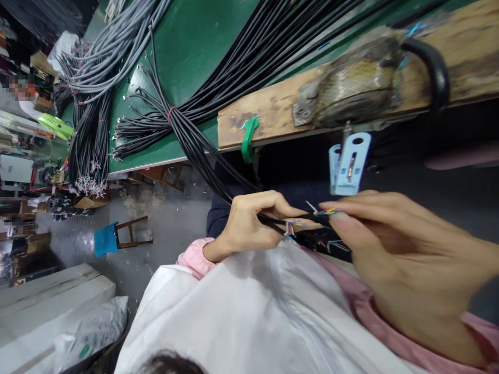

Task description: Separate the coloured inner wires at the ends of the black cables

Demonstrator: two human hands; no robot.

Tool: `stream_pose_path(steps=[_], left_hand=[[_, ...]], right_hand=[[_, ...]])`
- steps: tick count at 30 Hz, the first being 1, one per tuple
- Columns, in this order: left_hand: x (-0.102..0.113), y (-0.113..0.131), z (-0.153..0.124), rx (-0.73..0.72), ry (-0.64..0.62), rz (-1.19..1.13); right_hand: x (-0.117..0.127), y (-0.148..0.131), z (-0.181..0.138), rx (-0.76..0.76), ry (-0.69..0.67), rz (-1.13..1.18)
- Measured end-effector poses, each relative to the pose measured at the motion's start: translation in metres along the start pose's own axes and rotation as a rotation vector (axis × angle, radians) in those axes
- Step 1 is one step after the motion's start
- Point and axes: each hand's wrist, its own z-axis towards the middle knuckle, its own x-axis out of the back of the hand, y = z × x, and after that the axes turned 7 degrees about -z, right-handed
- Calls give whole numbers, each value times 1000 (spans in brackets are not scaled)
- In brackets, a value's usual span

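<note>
My left hand is closed around the ends of a bundle of black cables that runs down from the green table. Stripped cable ends with thin coloured wires stick out past its fingers. My right hand pinches the coloured inner wires of one cable between thumb and fingertips, just right of the left hand. A bare whitish strand stands out beside that pinch. Just above the right fingers hangs a light blue clip, apart from them. A red tie wraps the bundle higher up.
On the green table lie more black cables and grey cables. A wooden board along its edge bears a tape-wrapped tool and a green hook-shaped piece. A blue-topped stool stands on the floor at left.
</note>
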Motion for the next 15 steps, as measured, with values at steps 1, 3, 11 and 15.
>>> stream_pose_path(steps=[1,3,11,15], left_hand=[[1,-1,1,-11,-10,9],[4,-3,2,7,-46,39],[23,-6,11,9,-360,410],[16,-13,9,-192,-253,404]], right_hand=[[2,-1,0,0,-31,2],[5,-2,3,33,-71,-32],[17,-5,10,250,-181,-283],[26,-1,13,234,-275,-262]])
